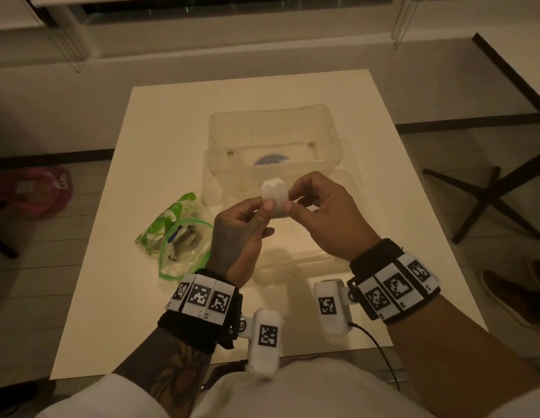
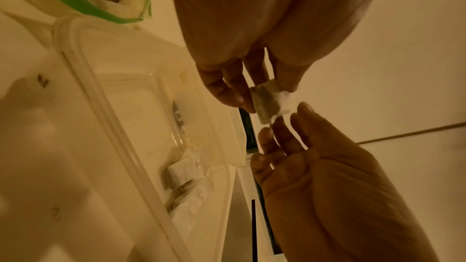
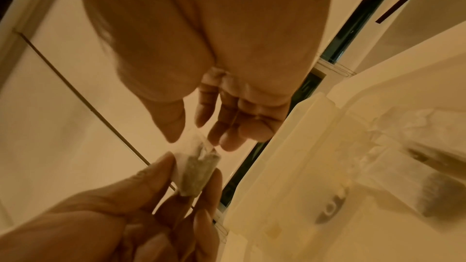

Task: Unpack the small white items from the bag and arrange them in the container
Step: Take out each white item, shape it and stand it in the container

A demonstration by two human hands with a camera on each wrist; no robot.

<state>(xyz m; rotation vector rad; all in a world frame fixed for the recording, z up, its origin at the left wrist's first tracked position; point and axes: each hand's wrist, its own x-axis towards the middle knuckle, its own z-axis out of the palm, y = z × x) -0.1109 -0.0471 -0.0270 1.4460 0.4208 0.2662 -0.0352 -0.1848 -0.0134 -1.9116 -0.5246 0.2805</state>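
Note:
Both hands hold one small white tea bag (image 1: 274, 197) in the air, just in front of the clear plastic container (image 1: 332, 131). My left hand (image 1: 267, 208) pinches its lower left edge, and my right hand (image 1: 292, 202) pinches its right edge. In the left wrist view, the left hand (image 2: 239, 95) grips the tea bag (image 2: 268, 103) and the right hand (image 2: 285, 123) meets it from below. The right wrist view shows the right hand (image 3: 196, 136) on the tea bag's (image 3: 199, 170) top corner. Several white items (image 2: 186, 172) lie inside the container (image 2: 75, 51). The green-edged zip bag (image 1: 178, 239) lies open to the left.
A clear lid (image 1: 311, 254) lies flat on the white table (image 1: 160, 146) below my hands. On the floor, a red bag (image 1: 36, 191) sits left of the table. A dark table base (image 1: 488, 200) and a shoe (image 1: 516, 291) are on the right.

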